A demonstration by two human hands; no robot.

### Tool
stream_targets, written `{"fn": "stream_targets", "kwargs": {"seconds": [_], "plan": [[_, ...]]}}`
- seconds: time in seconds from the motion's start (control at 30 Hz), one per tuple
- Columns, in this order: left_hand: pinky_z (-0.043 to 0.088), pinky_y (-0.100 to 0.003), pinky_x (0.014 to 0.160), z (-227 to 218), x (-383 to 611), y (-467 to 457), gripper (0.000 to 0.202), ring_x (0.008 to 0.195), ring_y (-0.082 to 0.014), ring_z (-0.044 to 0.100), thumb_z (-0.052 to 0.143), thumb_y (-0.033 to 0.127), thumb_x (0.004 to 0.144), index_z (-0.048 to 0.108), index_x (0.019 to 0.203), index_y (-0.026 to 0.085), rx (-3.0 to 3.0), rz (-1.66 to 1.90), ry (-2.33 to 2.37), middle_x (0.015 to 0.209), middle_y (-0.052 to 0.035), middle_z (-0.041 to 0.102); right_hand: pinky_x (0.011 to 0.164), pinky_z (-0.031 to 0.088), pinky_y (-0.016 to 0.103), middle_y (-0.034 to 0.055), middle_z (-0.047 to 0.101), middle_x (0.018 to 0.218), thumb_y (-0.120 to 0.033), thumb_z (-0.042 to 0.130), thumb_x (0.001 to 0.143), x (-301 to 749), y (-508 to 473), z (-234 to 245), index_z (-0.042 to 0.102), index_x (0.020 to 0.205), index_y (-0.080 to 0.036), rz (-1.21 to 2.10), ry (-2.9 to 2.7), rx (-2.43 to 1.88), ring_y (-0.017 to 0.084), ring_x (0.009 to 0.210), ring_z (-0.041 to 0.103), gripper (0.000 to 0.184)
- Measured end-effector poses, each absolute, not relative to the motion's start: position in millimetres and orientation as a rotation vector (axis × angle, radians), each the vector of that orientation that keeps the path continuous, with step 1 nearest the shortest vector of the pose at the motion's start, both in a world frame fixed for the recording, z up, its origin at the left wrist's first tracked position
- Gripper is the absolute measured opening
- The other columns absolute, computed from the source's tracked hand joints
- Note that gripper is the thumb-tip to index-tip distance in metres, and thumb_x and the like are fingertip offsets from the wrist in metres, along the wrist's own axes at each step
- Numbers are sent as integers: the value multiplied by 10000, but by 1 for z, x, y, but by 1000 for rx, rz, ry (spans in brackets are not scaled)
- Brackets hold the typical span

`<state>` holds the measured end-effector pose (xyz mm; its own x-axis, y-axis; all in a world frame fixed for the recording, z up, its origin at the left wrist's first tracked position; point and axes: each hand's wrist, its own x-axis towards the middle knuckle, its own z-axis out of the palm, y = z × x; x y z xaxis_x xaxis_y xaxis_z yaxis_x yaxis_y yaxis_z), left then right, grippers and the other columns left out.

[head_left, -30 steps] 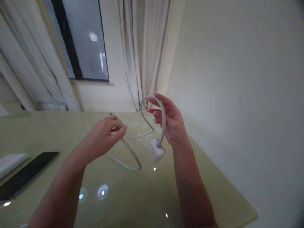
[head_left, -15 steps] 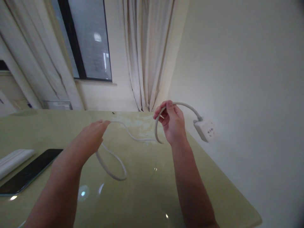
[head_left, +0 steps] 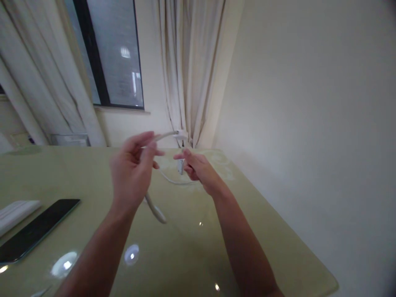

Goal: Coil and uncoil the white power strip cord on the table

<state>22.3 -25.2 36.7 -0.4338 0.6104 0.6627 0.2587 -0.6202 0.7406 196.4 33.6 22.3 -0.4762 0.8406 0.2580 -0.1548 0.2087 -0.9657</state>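
"What's at the far left?"

"A white box [head_left: 19, 214], then a dark-screened phone [head_left: 40, 230], both lying on the glossy table [head_left: 179, 255], well apart from the hands."

"And the left hand [head_left: 133, 171]?"

"Its thumb and fingers are closed on the power cord [head_left: 154, 210], just short of the white plug [head_left: 181, 135]. The cord hangs in a bend below the palm, and a thinner stretch runs rightward, over the table, toward the other hand."

"The right hand [head_left: 198, 170]?"

"Raised over the table, fingers curled, thumb near the forefinger. The socket block [head_left: 180, 166] shows just beyond the fingertips, partly hidden, so I can't tell whether that hand grips it."

"Any advice on handling it?"

"I'd pinch the plug's own body rather than the flexible cord, steady the block from its sides with the sockets uncovered, and leave slack so the bend doesn't twist either end."
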Motion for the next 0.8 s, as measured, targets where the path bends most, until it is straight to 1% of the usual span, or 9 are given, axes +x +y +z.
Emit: {"fn": "stream_targets", "kwargs": {"seconds": [0.1, 0.17, 0.27, 0.33, 0.47, 0.53, 0.6, 0.7, 0.8], "plan": [[557, -240, 506, 28, 45, -24, 322, 769, -186, 759, 758, 398, 937, 746, 1207, 222, 1675, 1782, 1093, 1089, -101, 800, 466, 113, 249, -82, 371, 594, -882, 638, 837, 185, 26, 22, 581, 717, -198, 1465, -1527, -593, 59, 476, 217, 697], [545, -232, 484, 23, 55, -23, 317, 770, -181, 729, 784, 416, 910, 734, 1165, 234, 1663, 1782, 1133, 1059, -86, 772, 452, 107, 254, -80, 341, 567, -873, 636, 844, 184, 26, 24, 497, 625, -212, 1399, -1436, -618, 58, 459, 208, 710], [523, -226, 450, 19, 60, -22, 367, 720, -164, 674, 865, 469, 818, 649, 1000, 233, 1493, 1858, 1193, 951, -39, 694, 439, 132, 257, -83, 332, 540, -799, 635, 892, 189, 29, 28, 598, 646, -197, 1287, -1420, -654, 62, 444, 203, 652], [472, -218, 409, 17, 60, -22, 428, 596, -134, 597, 836, 571, 830, 615, 956, 227, 1440, 1655, 1158, 811, 2, 621, 438, 158, 256, -79, 349, 520, -748, 622, 923, 193, 29, 30, 698, 709, -177, 1209, -1460, -672, 67, 438, 223, 615], [243, -163, 366, 13, 61, -24, 570, 474, -74, 362, 687, 736, 907, 669, 1176, 234, 1335, 1235, 975, 677, 57, 465, 451, 216, 250, -67, 378, 489, -665, 615, 951, 196, 25, 33, 806, 795, -153, 1028, -1501, -680, 82, 449, 300, 569], [202, -146, 390, 11, 62, -26, 567, 516, -68, 338, 732, 692, 906, 657, 1298, 290, 1269, 1218, 826, 735, 50, 460, 464, 253, 252, -55, 404, 486, -640, 595, 969, 195, 21, 34, 830, 805, -151, 972, -1536, -674, 91, 464, 340, 567], [206, -141, 398, 10, 63, -27, 553, 573, -71, 387, 803, 592, 895, 642, 1369, 357, 1222, 1272, 703, 854, 21, 521, 470, 275, 254, -47, 420, 484, -624, 559, 993, 195, 18, 34, 848, 837, -158, 981, -1570, -649, 99, 472, 356, 570], [214, -140, 376, 13, 61, -27, 554, 604, -60, 444, 876, 434, 854, 660, 1363, 386, 1179, 1383, 610, 1039, -9, 614, 459, 285, 249, -40, 453, 499, -619, 495, 1025, 195, 12, 36, 855, 904, -175, 1055, -1578, -573, 104, 468, 361, 584], [222, -131, 354, 17, 58, -28, 574, 577, -44, 445, 901, 324, 808, 680, 1336, 370, 1143, 1426, 529, 1125, -14, 673, 449, 292, 242, -36, 467, 493, -639, 482, 1026, 197, 8, 37, 801, 780, -182, 1041, -1595, -537, 100, 457, 371, 609]]}}
